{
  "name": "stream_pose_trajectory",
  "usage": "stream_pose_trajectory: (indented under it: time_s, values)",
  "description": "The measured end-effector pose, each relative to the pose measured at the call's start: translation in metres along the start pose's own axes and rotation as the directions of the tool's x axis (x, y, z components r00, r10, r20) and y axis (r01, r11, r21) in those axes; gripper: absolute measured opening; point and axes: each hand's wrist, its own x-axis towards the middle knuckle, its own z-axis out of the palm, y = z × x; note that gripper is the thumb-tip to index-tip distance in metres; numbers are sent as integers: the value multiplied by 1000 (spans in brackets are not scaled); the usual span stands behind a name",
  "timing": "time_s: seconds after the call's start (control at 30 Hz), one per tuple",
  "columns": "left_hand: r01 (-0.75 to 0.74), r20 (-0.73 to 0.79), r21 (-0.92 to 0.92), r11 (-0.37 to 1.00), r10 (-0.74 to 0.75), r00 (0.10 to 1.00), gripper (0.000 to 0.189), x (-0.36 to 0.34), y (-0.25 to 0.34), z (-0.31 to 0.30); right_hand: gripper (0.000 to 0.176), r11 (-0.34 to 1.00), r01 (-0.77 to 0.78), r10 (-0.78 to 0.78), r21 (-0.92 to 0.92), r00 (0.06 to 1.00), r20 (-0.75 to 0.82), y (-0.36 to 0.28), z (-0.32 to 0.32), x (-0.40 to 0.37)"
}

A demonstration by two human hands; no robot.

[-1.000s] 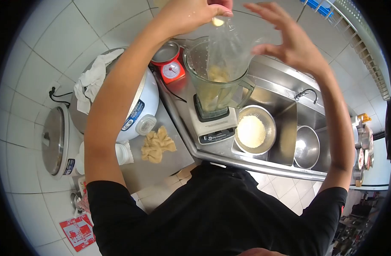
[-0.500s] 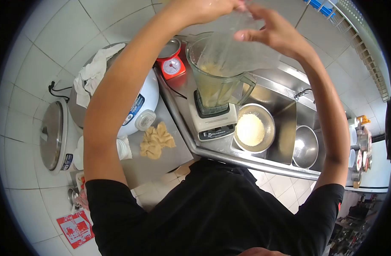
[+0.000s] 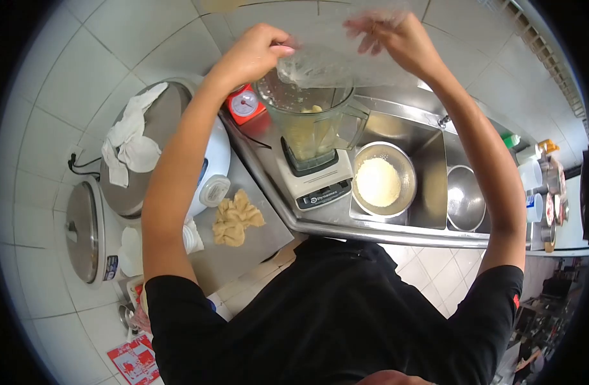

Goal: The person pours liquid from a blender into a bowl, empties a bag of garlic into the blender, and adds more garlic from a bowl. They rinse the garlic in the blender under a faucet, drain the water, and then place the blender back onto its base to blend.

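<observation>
A clear plastic bag [image 3: 320, 67] hangs over the mouth of a blender jar [image 3: 307, 122], wet inside with pale bits. My left hand [image 3: 256, 54] is closed, thumb and fingers pinching the bag's left side. My right hand [image 3: 394, 38] is raised at the bag's upper right; its fingers are smeared by motion, so I cannot tell its grip. Pale yellowish chunks sit in the jar, which stands on a white blender base [image 3: 313, 183]. To its right, a steel bowl [image 3: 407, 173] contains a pale yellow grainy heap [image 3: 378, 183].
A red scale [image 3: 246, 106] stands behind the blender. A crumpled tan cloth [image 3: 236, 218] lies on the left counter, near a large lidded pot [image 3: 163, 128] with a white cloth [image 3: 137, 138] on top. Another steel bowl [image 3: 466, 199] is in the sink [image 3: 429, 186] at right.
My hands have moved apart, the left one coming down and to the left. The bag has gone from hanging inside the jar to stretching sideways above its mouth.
</observation>
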Motion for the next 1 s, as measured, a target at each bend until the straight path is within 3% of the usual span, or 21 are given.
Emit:
stream_pose_trajectory:
  time_s: [0.03, 0.1, 0.13, 0.2, 0.23, 0.27, 0.3, 0.37, 0.4, 0.47, 0.53, 0.6, 0.67, 0.73, 0.8, 0.83, 0.87, 0.9, 0.93, 0.97, 1.0]
  values:
    - [-159, -125, 29, 987, 162, 979, 26, -5, -2, 0, 21, 1000, -12, 12, 1, 1000, -11, 2, -1, 0]
    - [-259, -287, -28, 966, 240, 927, 18, -9, 3, -3, 21, 985, 10, 19, 172, 987, -162, 7, -7, -7]
    - [-316, -369, 140, 939, 345, 863, 21, -6, 7, -6, 23, 998, 69, -71, -15, 982, -174, 14, -1, -7]
    - [-157, -414, -101, 982, 102, 904, 20, 4, 15, -6, 51, 982, 169, -159, 80, 980, -118, 32, 15, -13]
    - [-162, -404, -209, 964, 66, 912, 19, 12, 11, -2, 64, 958, 270, -248, 100, 951, -187, 33, 23, -20]
    - [-120, -383, -174, 977, 45, 923, 19, 18, 13, 0, 77, 938, 286, -255, 193, 952, -169, 39, 33, -18]
    - [-182, -377, -163, 970, 109, 920, 19, 24, 4, 7, 82, 892, 417, -364, 176, 892, -269, 41, 51, -13]
    - [-124, -297, -172, 977, 69, 952, 20, 33, 23, 15, 54, 852, 334, -192, 403, 916, -353, 34, 67, -13]
    - [-73, -306, -125, 989, 32, 951, 20, 37, 32, 17, 38, 784, 427, -157, 451, 839, -520, 38, 72, -12]
    - [-137, -364, -100, 986, 92, 927, 22, 35, 83, 24, 31, 739, 470, -88, 483, 778, -622, 58, 68, -10]
    - [-177, -424, -79, 981, 128, 897, 23, 35, 143, 37, 28, 290, 306, 213, 907, 903, -373, 80, 48, -23]
    - [-365, -458, 40, 930, 341, 821, 28, 39, 199, 58, 29, -1, 281, 239, 960, 932, -273, 120, 25, -55]
    - [-354, -496, 37, 934, 325, 805, 30, 36, 244, 94, 31, -288, 257, 278, 922, 944, -177, 175, -11, -110]
    - [-359, -534, 7, 933, 308, 788, 31, 32, 274, 135, 27, -361, 330, 438, 872, 886, -154, 246, -65, -188]
    - [-347, -479, -28, 937, 292, 827, 30, 25, 284, 193, 30, -233, 395, 693, 889, 708, -133, 334, -129, -272]
    - [-303, -402, 44, 952, 295, 867, 29, 25, 298, 223, 22, 22, 431, 843, 902, 478, -249, 377, -166, -315]
    - [-226, -341, -42, 973, 199, 919, 30, 22, 297, 254, 20, 289, 193, 889, 938, 308, -337, 411, -215, -365]
    - [-61, -295, -190, 980, 2, 955, 29, 14, 295, 284, 20, 414, 283, 883, 865, 108, -458, 455, -260, -398]
    - [3, -220, -239, 971, -57, 974, 29, 2, 287, 304, 23, 725, -156, 687, 671, 92, -721, 542, -297, -457]
    - [79, -196, -260, 962, -133, 972, 28, -10, 287, 321, 22, 787, -195, 567, 586, -147, -811, 574, -345, -478]
    - [144, -188, -238, 961, -191, 963, 27, -23, 285, 332, 31, 681, -672, 318, 291, -86, -944, 611, -395, -512]
